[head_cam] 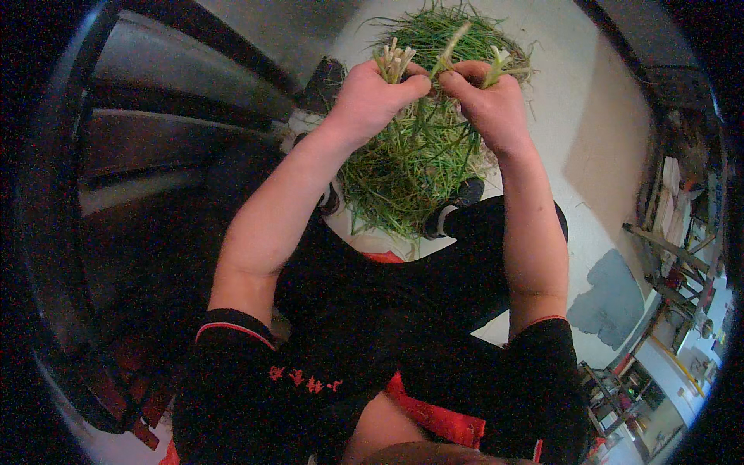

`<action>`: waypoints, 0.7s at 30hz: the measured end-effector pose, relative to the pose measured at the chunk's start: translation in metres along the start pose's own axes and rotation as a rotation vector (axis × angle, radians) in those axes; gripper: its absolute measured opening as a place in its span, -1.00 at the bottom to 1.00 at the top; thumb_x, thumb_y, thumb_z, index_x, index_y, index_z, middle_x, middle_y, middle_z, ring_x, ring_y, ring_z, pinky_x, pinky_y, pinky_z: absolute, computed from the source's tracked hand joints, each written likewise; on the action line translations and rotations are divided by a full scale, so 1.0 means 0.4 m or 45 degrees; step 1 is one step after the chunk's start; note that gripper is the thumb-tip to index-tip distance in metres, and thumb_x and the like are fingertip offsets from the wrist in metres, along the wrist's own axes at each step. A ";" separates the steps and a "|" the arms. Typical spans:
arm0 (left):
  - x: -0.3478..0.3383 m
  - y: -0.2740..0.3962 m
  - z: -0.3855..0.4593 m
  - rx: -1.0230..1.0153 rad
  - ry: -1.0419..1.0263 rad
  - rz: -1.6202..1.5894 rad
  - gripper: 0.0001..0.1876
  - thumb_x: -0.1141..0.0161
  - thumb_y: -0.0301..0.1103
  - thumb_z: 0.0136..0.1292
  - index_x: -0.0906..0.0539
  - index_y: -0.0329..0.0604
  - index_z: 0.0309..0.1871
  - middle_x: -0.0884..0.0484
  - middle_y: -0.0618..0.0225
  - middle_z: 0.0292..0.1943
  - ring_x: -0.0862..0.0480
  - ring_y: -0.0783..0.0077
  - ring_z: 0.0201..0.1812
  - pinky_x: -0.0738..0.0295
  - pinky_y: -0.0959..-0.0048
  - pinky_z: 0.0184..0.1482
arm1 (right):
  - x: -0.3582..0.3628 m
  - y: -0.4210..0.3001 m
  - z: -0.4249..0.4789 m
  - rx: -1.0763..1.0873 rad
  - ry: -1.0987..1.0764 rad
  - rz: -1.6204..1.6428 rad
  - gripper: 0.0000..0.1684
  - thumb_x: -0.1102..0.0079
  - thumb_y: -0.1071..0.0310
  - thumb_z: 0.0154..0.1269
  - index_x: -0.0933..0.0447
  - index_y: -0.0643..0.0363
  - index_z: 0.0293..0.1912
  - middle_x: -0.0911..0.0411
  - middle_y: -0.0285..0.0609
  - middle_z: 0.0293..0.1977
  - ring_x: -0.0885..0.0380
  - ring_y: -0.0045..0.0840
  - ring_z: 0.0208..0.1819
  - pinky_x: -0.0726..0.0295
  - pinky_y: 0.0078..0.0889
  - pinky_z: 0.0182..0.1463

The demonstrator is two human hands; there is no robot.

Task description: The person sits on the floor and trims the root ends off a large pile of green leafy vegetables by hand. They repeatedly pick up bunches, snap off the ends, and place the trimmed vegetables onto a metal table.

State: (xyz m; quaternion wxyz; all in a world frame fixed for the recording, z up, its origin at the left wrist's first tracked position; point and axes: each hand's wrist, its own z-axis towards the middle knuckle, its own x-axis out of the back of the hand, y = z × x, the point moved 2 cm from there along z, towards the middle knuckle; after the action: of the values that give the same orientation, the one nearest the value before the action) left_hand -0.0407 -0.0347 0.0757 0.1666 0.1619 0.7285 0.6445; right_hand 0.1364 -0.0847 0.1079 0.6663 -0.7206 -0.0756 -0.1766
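My left hand (372, 96) grips a small bundle of pale-ended stalks (396, 63), whose thick ends point up past the thumb. Close beside it, my right hand (494, 104) holds a few pale green stalks (495, 65). One bent stalk (455, 46) rises at the right fingertips, between the two hands. Long narrow leaves hang below both hands. Beneath them, a heap of grass-like green leaves (401, 180) lies on the floor between my feet. A second leafy heap (439, 35) lies farther off, partly behind my hands.
Dark framed furniture (192, 110) stands along the left. My shoe (471, 190) borders the near heap. On the pale floor (552, 168), a grey patch (610, 299) shows at the right. Racks with assorted items (674, 244) line the far right.
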 end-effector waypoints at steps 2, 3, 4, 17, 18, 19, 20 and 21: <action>0.000 0.016 -0.005 0.037 -0.044 0.025 -0.84 -0.31 -0.32 0.21 -0.68 -0.19 -0.22 -0.69 0.47 -0.38 -0.59 0.63 -0.36 -0.48 0.54 -0.28 | 0.005 0.010 -0.001 -0.035 -0.015 0.035 -0.66 -0.33 0.17 0.23 -0.67 0.26 -0.16 -0.66 -0.31 -0.42 -0.56 -0.68 -0.38 -0.53 -0.54 -0.27; 0.000 0.029 -0.010 0.059 -0.083 0.035 -0.84 -0.30 -0.30 0.22 -0.67 -0.16 -0.21 -0.68 0.48 -0.40 -0.57 0.63 -0.38 -0.45 0.55 -0.32 | 0.007 0.015 -0.001 -0.052 -0.024 0.055 -0.67 -0.33 0.18 0.23 -0.67 0.26 -0.17 -0.64 -0.33 -0.44 -0.54 -0.69 -0.40 -0.52 -0.54 -0.30; -0.001 0.036 -0.013 0.082 -0.122 0.045 -0.84 -0.29 -0.28 0.24 -0.65 -0.12 -0.19 -0.66 0.49 -0.41 -0.55 0.63 -0.41 -0.42 0.55 -0.35 | 0.010 0.018 0.000 -0.099 -0.011 0.115 -0.69 -0.32 0.20 0.23 -0.66 0.25 -0.18 -0.61 -0.35 -0.46 -0.51 -0.71 -0.42 -0.49 -0.56 -0.34; 0.013 0.108 -0.059 0.039 -0.118 0.279 -0.83 -0.23 -0.37 0.20 -0.60 -0.23 -0.20 -0.69 0.44 -0.44 -0.62 0.60 -0.31 -0.47 0.53 -0.15 | 0.128 0.008 -0.002 -0.137 0.481 0.985 -0.87 -0.19 0.37 0.34 -0.50 0.13 -0.13 -0.37 -0.41 -0.48 -0.12 -0.75 -0.66 -0.08 -0.60 -0.59; 0.015 0.105 -0.061 0.023 -0.119 0.253 -0.83 -0.23 -0.36 0.20 -0.60 -0.23 -0.20 -0.68 0.44 -0.44 -0.62 0.60 -0.32 -0.47 0.53 -0.15 | 0.137 0.009 -0.005 -0.103 0.467 0.990 -0.86 -0.18 0.38 0.34 -0.49 0.13 -0.13 -0.36 -0.41 -0.48 -0.11 -0.75 -0.66 -0.09 -0.60 -0.59; 0.017 0.095 -0.061 0.008 -0.121 0.227 -0.83 -0.23 -0.36 0.20 -0.61 -0.23 -0.19 -0.68 0.44 -0.44 -0.61 0.60 -0.32 -0.47 0.54 -0.15 | 0.145 0.009 -0.006 -0.070 0.452 0.995 -0.86 -0.18 0.38 0.34 -0.49 0.13 -0.12 -0.35 -0.40 -0.48 -0.11 -0.75 -0.66 -0.09 -0.59 -0.59; 0.018 0.093 -0.061 -0.007 -0.121 0.200 -0.82 -0.23 -0.36 0.20 -0.61 -0.23 -0.19 -0.68 0.44 -0.45 -0.61 0.60 -0.33 -0.47 0.54 -0.15 | 0.153 0.007 -0.005 -0.071 0.472 1.010 -0.86 -0.18 0.38 0.34 -0.49 0.13 -0.12 -0.35 -0.40 -0.48 -0.12 -0.75 -0.66 -0.09 -0.59 -0.59; 0.016 0.097 -0.064 0.010 -0.124 0.200 -0.82 -0.23 -0.35 0.21 -0.61 -0.23 -0.18 -0.68 0.44 -0.45 -0.60 0.59 -0.33 -0.46 0.54 -0.16 | 0.159 0.009 -0.007 -0.078 0.497 1.026 -0.86 -0.18 0.38 0.35 -0.49 0.12 -0.12 -0.34 -0.41 -0.48 -0.12 -0.75 -0.66 -0.09 -0.59 -0.59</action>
State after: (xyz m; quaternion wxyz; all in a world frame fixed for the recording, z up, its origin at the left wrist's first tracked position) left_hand -0.0571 -0.0499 0.1171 0.1501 0.2504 0.7070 0.6442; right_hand 0.1960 -0.0959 0.1272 0.6621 -0.6651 0.3433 -0.0379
